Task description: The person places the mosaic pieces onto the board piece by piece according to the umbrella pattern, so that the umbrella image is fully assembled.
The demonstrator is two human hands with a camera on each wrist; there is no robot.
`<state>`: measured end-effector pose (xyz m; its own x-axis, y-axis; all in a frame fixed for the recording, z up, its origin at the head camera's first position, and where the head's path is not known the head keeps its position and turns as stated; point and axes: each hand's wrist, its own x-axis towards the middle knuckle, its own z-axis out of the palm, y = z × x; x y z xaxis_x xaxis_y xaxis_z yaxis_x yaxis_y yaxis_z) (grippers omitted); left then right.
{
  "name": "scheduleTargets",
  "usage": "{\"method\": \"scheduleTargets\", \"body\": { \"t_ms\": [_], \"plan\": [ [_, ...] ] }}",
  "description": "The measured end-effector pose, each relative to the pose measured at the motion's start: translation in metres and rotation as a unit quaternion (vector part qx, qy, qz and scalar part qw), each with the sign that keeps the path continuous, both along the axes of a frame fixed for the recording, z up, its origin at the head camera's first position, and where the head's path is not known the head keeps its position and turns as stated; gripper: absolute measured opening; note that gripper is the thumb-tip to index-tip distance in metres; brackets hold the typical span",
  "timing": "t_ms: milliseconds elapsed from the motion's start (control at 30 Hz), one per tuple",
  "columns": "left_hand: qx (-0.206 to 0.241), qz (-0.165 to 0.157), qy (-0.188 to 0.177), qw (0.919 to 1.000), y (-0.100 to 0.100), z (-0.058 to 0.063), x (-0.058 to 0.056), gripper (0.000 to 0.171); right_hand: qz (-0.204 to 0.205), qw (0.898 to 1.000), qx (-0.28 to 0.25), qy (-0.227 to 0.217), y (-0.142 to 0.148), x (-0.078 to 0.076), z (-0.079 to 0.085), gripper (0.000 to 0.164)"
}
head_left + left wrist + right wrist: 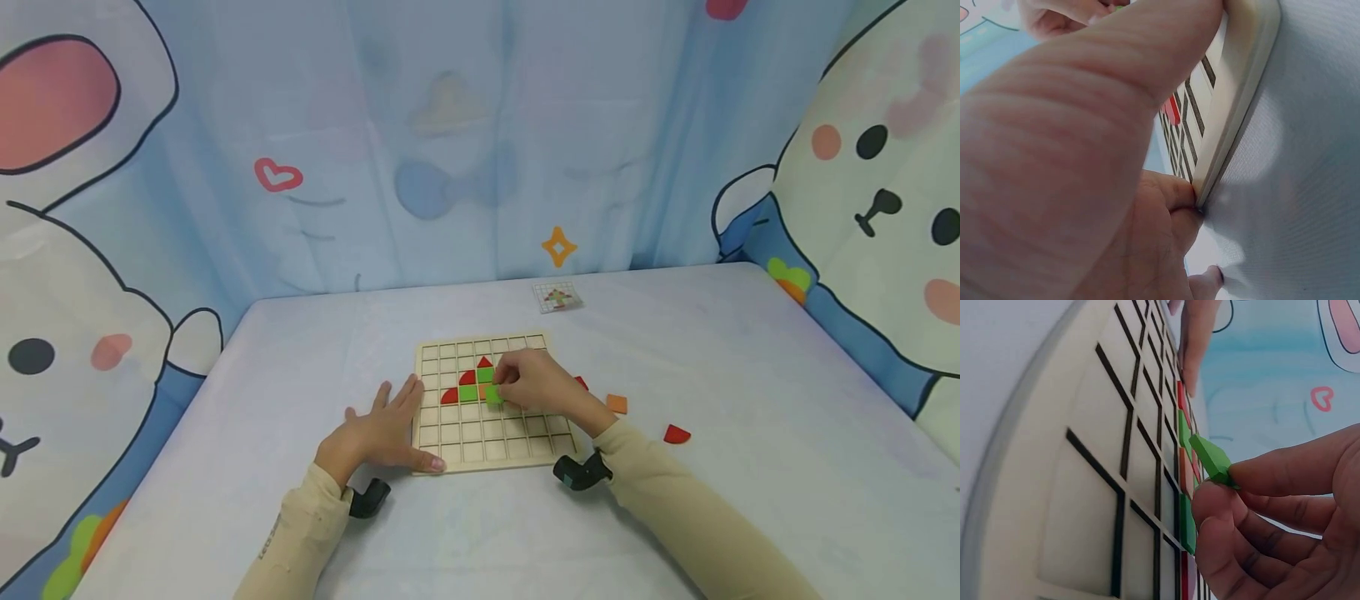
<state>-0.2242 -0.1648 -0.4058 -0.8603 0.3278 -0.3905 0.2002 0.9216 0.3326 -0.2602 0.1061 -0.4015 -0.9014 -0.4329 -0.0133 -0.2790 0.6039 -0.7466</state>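
A pale wooden grid board (457,442) lies on the table. My left hand (381,433) rests at its left edge, fingers spread and thumb on the front corner. Between thumb and fingertips, my right hand (540,385) pinches a green square tile (1211,459), tilted just above the board. Set in the grid are a red triangle (484,362), red quarter-round tiles (450,396), green squares (468,392) and an orange tile (1186,470). In the right wrist view another green tile (1187,522) sits in the grid beyond the pinching fingers. The right hand hides part of the pattern from the head view.
To the board's right lie a loose orange square (617,404), a red quarter-round piece (677,434) and a red piece (581,382) partly behind the right wrist. A small pattern card (557,296) is near the table's back edge. A printed curtain (465,167) hangs behind.
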Motion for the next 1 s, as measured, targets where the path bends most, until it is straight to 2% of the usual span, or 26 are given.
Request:
{"method": "scheduleTargets", "body": {
  "t_ms": [233,567,767,1000],
  "plan": [
    [0.000,0.000,0.001,1.0000,0.000,0.000,0.000,0.131,0.011,1.000,0.024,0.016,-0.004,0.003,-0.004,0.008],
    [-0.001,0.001,0.000,1.0000,0.000,-0.001,0.001,0.132,0.007,0.998,0.050,0.046,-0.010,0.004,-0.009,0.006],
    [-0.002,-0.003,0.000,1.0000,-0.001,0.000,0.001,0.131,0.015,0.997,0.052,0.046,-0.011,0.006,-0.010,0.004],
    [0.006,-0.004,0.000,1.0000,0.000,0.002,0.002,0.131,0.027,0.996,0.059,0.053,-0.011,0.007,-0.010,0.009]
  ]
}}
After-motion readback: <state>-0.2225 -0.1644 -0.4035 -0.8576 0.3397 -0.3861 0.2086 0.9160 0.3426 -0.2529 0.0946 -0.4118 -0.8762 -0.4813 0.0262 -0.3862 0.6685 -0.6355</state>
